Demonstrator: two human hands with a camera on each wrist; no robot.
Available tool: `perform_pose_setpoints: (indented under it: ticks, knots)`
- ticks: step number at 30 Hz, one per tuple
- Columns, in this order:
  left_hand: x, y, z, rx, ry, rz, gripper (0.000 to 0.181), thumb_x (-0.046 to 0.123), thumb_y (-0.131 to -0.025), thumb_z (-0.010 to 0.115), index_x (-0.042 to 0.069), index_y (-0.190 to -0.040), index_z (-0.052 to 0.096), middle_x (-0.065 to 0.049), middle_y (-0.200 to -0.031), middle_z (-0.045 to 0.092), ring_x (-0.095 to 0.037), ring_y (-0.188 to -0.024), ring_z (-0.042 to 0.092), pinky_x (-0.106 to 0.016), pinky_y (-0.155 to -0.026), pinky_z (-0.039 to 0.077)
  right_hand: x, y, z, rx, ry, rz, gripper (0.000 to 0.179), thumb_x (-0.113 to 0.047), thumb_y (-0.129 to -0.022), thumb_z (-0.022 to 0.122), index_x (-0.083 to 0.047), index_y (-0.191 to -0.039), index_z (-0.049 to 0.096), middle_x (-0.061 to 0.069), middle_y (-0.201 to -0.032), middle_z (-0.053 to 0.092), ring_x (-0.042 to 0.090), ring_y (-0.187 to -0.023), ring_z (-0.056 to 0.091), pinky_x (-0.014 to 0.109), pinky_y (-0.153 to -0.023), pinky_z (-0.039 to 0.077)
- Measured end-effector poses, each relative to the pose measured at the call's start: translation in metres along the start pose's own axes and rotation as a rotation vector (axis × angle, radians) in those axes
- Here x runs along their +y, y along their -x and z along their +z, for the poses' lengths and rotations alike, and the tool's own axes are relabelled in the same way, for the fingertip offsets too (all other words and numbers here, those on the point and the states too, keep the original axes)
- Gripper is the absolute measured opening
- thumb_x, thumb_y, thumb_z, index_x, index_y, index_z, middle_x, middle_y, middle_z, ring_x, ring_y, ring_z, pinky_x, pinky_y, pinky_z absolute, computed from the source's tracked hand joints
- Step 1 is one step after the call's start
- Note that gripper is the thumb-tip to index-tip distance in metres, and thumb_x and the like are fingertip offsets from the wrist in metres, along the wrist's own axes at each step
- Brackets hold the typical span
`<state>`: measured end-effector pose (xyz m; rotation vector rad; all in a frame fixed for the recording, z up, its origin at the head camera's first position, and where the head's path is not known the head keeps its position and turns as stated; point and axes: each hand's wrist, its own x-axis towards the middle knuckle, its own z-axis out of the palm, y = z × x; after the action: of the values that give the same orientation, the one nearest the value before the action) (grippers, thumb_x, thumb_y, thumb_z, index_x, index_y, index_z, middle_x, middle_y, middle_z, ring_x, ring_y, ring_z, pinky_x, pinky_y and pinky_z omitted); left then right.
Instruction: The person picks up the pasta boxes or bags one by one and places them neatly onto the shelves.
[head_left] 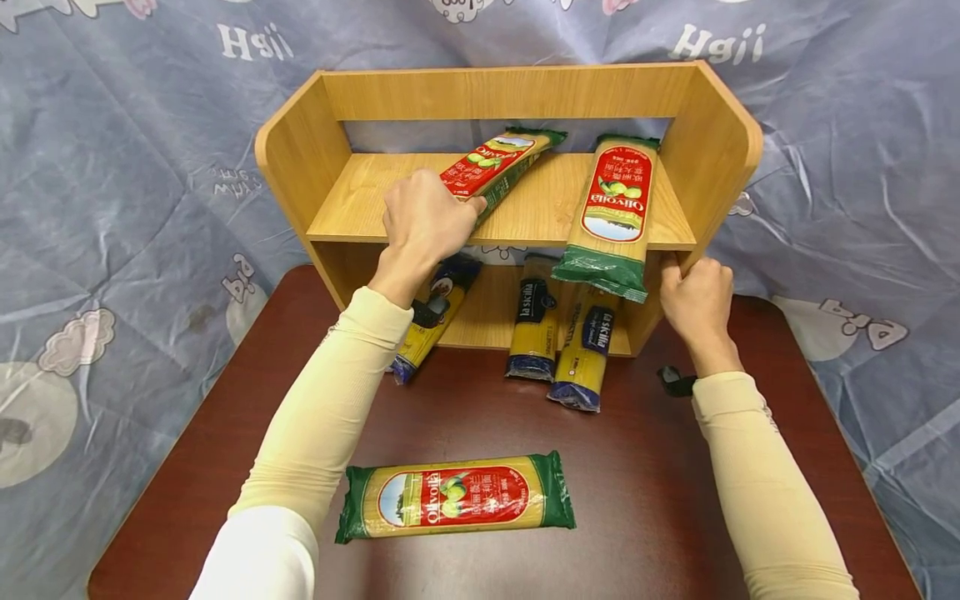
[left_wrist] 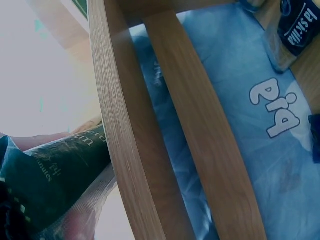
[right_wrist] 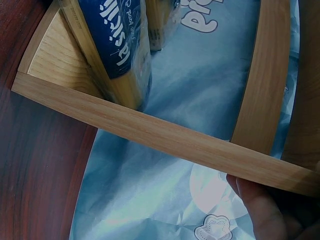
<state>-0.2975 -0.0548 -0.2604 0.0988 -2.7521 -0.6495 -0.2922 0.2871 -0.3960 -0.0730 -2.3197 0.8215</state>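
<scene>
My left hand [head_left: 431, 217] grips a green-ended pack of spaghetti [head_left: 491, 162] with a red label, tilted over the upper board of a wooden shelf [head_left: 510, 92]. In the left wrist view, the green end of this spaghetti pack [left_wrist: 60, 170] shows beside the shelf's edge. With my right hand [head_left: 697, 300] I hold the front edge of the shelf's right side panel; the right wrist view shows fingers [right_wrist: 260, 205] against that panel [right_wrist: 150, 135]. Another red-labelled spaghetti pack [head_left: 615, 208] lies on the upper board at right, its green end overhanging the front.
On the lower level lie several blue-and-yellow spaghetti packs, one at left [head_left: 431, 312], one mid-shelf [head_left: 534, 321] and one at right [head_left: 585, 350], sticking out in front. A red-labelled spaghetti pack [head_left: 456, 497] lies across the dark table [head_left: 645, 500]. Patterned cloth [head_left: 150, 167] hangs behind.
</scene>
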Motion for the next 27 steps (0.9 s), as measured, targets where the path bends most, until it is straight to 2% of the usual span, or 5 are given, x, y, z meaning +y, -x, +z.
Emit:
perform_pose_setpoints:
  ticks: [5,9,12,18,27]
  knots:
    - [0.006,0.001,0.002,-0.009,0.001,-0.014,0.057,0.057,-0.086,0.071,0.006,-0.112,0.071,-0.005,-0.102,0.07,-0.026,-0.091,0.063,-0.039,-0.069,0.053,0.0,-0.001,-0.001,0.001,0.005,0.008,0.046,-0.021,-0.096,0.055,-0.004,-0.053,0.05,0.03,-0.065,0.062,0.054,-0.072,0.061,0.062,-0.064,0.043]
    - [0.01,0.005,0.004,-0.03,0.026,-0.04,0.065,0.057,-0.086,0.071,0.005,-0.121,0.055,-0.008,-0.105,0.067,-0.027,-0.092,0.063,-0.041,-0.071,0.054,0.0,-0.001,-0.001,-0.001,0.011,0.014,0.046,-0.019,-0.095,0.055,-0.005,-0.052,0.049,0.029,-0.065,0.061,0.054,-0.072,0.06,0.061,-0.064,0.043]
    - [0.014,0.007,0.005,-0.039,0.023,-0.035,0.068,0.056,-0.087,0.07,0.006,-0.124,0.043,-0.01,-0.106,0.066,-0.029,-0.092,0.064,-0.043,-0.073,0.054,-0.001,-0.001,-0.001,-0.005,0.011,0.017,0.045,-0.019,-0.095,0.055,-0.004,-0.053,0.05,0.03,-0.067,0.062,0.054,-0.073,0.061,0.062,-0.064,0.043]
    - [0.021,0.009,0.008,-0.032,-0.027,0.019,0.07,0.055,-0.088,0.069,0.006,-0.129,0.039,-0.011,-0.103,0.067,-0.031,-0.089,0.066,-0.045,-0.071,0.054,-0.001,-0.001,-0.002,-0.008,0.006,0.028,0.045,-0.022,-0.097,0.056,-0.002,-0.056,0.052,0.031,-0.071,0.064,0.056,-0.077,0.061,0.062,-0.066,0.043]
    - [0.021,0.014,0.016,-0.009,-0.041,0.032,0.07,0.055,-0.088,0.069,0.007,-0.127,0.037,-0.009,-0.095,0.065,-0.029,-0.08,0.066,-0.043,-0.064,0.054,0.0,0.0,-0.001,-0.003,0.008,0.014,0.045,-0.024,-0.098,0.056,-0.002,-0.059,0.053,0.031,-0.072,0.064,0.058,-0.078,0.06,0.064,-0.066,0.042]
